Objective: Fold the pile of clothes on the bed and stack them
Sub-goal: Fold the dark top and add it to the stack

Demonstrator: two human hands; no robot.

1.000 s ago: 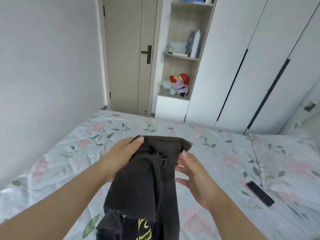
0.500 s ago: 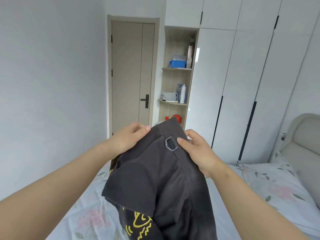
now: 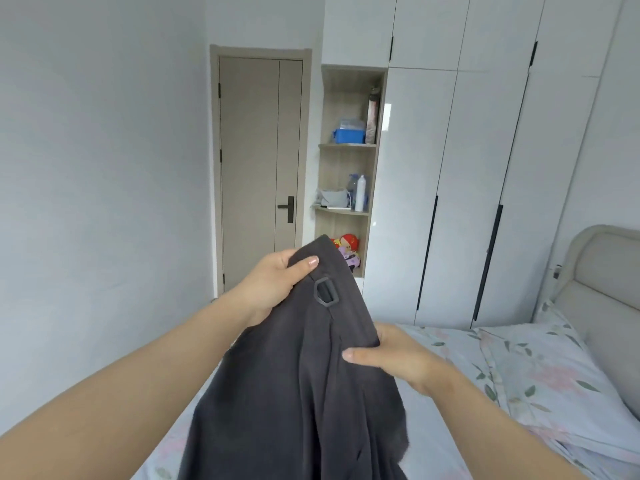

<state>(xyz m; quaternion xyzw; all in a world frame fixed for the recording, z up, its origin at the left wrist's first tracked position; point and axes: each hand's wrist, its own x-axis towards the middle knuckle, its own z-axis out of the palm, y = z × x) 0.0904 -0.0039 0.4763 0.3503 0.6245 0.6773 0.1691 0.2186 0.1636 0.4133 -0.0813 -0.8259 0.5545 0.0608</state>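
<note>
1. The left hand (image 3: 277, 285) is closed round the top left edge of a dark grey garment (image 3: 298, 393): the thumb lies flat across the front of the cloth and the fingers curl behind it
2. The right hand (image 3: 391, 358) sits lower and nearer, clamped on the garment's right edge, with the thumb pressed on the front and the fingers tucked behind the fold (their tips are hidden by the cloth)
3. The garment is held up in the air between the two hands, above the near left part of the bed (image 3: 450, 344), and hangs down out of the bottom of the view
4. One grey plastic ring (image 3: 325, 289) is sewn to the garment just right of the left thumb
5. Counted: two hands, one garment, one ring
6. The bed has a floral sheet, one matching pillow (image 3: 540, 368) at the right, and one padded headboard (image 3: 602, 271) at the far right
7. On the far wall stands one beige door (image 3: 258, 168) with one dark handle (image 3: 289, 208)
8. Right of the door is an open shelf unit (image 3: 346, 109) showing three levels: one blue box (image 3: 349, 135) at the top, one white bottle (image 3: 361, 194) in the middle, and toys (image 3: 348, 245) at the bottom, partly hidden behind the garment
9. A white wardrobe (image 3: 450, 168) fills the wall to the right of the shelves
</note>
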